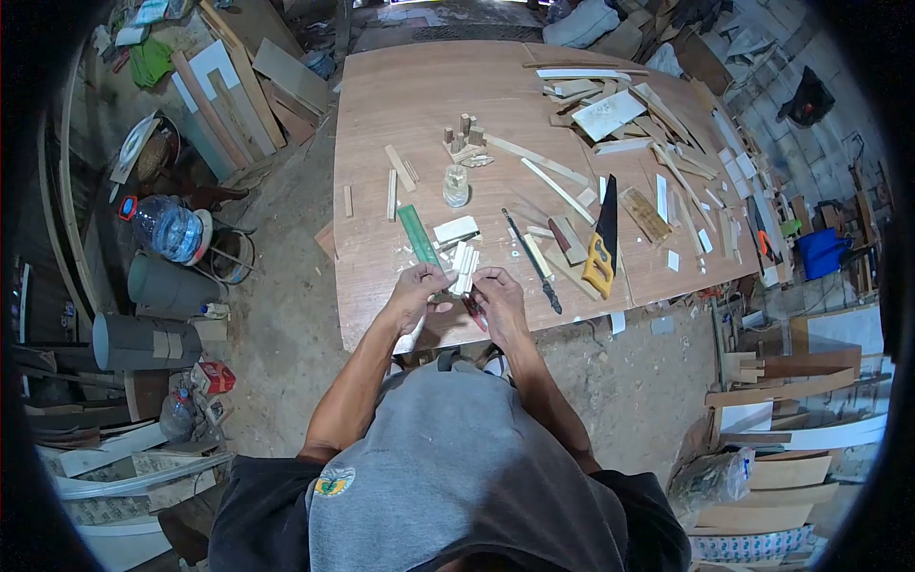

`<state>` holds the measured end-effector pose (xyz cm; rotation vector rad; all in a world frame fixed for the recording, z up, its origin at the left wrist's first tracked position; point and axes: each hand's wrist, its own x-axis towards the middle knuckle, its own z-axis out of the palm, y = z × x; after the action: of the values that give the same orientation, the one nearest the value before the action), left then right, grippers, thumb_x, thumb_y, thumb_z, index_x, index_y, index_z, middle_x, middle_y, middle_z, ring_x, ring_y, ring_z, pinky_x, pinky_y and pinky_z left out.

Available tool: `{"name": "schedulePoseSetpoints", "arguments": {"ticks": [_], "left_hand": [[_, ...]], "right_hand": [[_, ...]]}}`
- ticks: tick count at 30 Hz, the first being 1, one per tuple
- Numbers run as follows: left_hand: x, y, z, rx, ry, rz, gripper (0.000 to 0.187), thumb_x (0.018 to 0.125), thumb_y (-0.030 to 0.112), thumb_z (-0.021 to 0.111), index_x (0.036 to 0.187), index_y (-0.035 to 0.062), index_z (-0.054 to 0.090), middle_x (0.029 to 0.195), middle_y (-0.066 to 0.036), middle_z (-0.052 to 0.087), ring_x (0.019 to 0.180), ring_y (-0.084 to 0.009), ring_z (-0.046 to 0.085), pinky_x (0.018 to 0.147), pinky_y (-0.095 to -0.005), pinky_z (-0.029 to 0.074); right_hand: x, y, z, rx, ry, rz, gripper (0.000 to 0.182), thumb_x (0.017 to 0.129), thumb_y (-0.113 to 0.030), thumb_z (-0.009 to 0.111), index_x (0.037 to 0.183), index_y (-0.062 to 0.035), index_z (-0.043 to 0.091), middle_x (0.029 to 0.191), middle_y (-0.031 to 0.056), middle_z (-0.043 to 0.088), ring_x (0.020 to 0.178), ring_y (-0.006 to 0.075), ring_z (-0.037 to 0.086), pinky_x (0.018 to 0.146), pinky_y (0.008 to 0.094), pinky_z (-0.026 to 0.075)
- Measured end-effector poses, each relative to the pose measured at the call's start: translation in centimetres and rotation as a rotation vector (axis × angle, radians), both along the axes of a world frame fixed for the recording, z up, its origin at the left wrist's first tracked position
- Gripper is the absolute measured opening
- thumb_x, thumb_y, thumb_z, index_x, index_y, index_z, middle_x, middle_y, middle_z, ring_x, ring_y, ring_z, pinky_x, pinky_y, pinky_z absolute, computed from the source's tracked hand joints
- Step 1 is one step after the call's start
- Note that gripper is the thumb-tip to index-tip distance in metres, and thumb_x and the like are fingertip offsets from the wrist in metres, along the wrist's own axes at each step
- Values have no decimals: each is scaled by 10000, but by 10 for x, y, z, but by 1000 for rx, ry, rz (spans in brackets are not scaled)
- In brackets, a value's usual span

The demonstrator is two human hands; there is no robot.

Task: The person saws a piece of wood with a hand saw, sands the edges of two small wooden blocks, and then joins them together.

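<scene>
Between my hands, over the near edge of the table, is a small bundle of pale wooden strips (464, 268). My left hand (419, 291) pinches its left side between thumb and fingers. My right hand (499, 299) closes its fingertips on the right side. Below them, partly hidden by the right hand, lies a red-handled tool (476, 313) whose kind I cannot make out. Just beyond my left hand are a green ruler-like strip (418, 234) and a white block (457, 231). A clear glass jar (457, 187) stands farther back.
On the wooden table (419, 95), a hand saw (602, 250) with a yellow handle and a long dark file-like tool (532, 259) lie to the right. Offcuts (615, 114) are heaped at the back right. A large water bottle (167, 229) stands left of the table.
</scene>
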<state>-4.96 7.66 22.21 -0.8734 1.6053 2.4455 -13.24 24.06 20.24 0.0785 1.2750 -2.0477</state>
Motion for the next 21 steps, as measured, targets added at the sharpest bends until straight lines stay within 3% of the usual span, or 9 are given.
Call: {"name": "schedulePoseSetpoints", "arguments": {"ticks": [3, 10, 14, 16, 18, 19, 21], "left_hand": [[6, -3, -6, 198, 58, 28, 246, 892, 236, 730, 1037, 111, 575, 970, -16, 635, 925, -126, 617, 798, -392, 546], [21, -19, -27, 394, 121, 84, 267, 901, 221, 713, 1096, 110, 568, 1014, -22, 622, 937, -155, 621, 787, -364, 568], [42, -44, -53, 30, 16, 232, 283, 877, 199, 727, 1078, 93, 558, 997, -62, 613, 855, -154, 620, 729, -360, 588], [51, -60, -81, -116, -20, 273, 285, 869, 186, 729, 1068, 84, 553, 983, -74, 611, 820, -150, 618, 714, -370, 591], [58, -74, -118, -433, -99, 402, 370, 810, 125, 766, 1075, 61, 516, 859, -82, 633, 701, -153, 623, 601, -330, 546], [59, -77, -128, -429, -101, 403, 370, 810, 125, 766, 1075, 61, 516, 859, -82, 633, 701, -153, 623, 601, -330, 546], [65, -86, -141, -771, -124, 392, 416, 771, 139, 772, 1074, 38, 505, 784, -82, 621, 692, -166, 617, 598, -337, 518]], "right_hand": [[3, -3, 8, 54, 91, 12, 226, 868, -31, 699, 1053, -37, 569, 909, 52, 644, 803, 99, 601, 655, 221, 467], [5, -11, -5, 164, 351, -128, 308, 841, -9, 699, 1122, 28, 577, 909, 78, 670, 803, 119, 609, 746, 232, 491], [4, -1, -14, 205, 259, -39, 321, 857, -12, 691, 1156, 51, 593, 945, 86, 681, 831, 129, 622, 761, 226, 498], [5, -2, -17, 212, 183, 11, 266, 887, -79, 693, 1114, 35, 612, 846, 66, 667, 667, 102, 615, 519, 206, 467], [8, -4, -21, 235, 148, 9, 248, 904, -125, 685, 1089, 26, 617, 821, 64, 663, 625, 108, 612, 492, 208, 460], [11, -5, -23, 257, 110, 11, 243, 921, -172, 676, 1064, 17, 623, 796, 63, 659, 583, 114, 609, 464, 210, 453], [14, -7, -23, 331, 78, 16, 244, 933, -199, 664, 1049, 10, 616, 795, 70, 657, 576, 120, 611, 466, 214, 461]]}}
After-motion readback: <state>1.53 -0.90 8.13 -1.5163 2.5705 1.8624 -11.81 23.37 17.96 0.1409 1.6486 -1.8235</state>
